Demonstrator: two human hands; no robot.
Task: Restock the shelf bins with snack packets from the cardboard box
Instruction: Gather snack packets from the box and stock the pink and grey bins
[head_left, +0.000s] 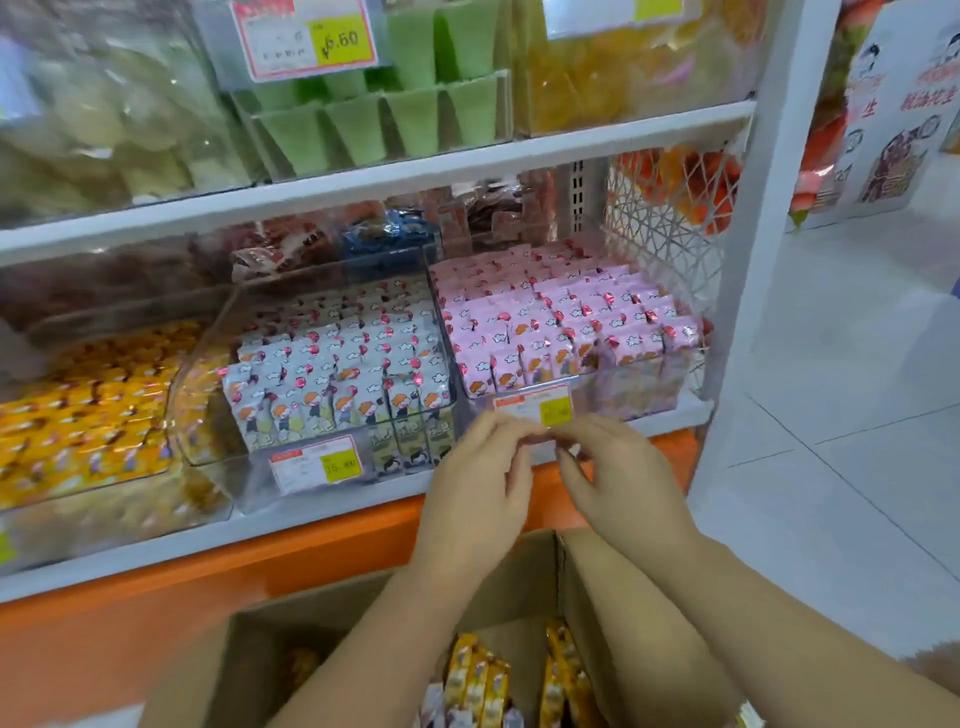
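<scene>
Pinching at the pink bin
Left grip, right grip clamped fingertip-only on small pink thing (blurred); liable to slip, falling short.

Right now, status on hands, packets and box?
Left hand and right hand fingertips together before pink packet bin, grip unclear. Yellow packets in cardboard box. Bin looks full.

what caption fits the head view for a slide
Left hand and right hand meet fingertips before the bin of pink snack packets, above the cardboard box of yellow packets.
</scene>
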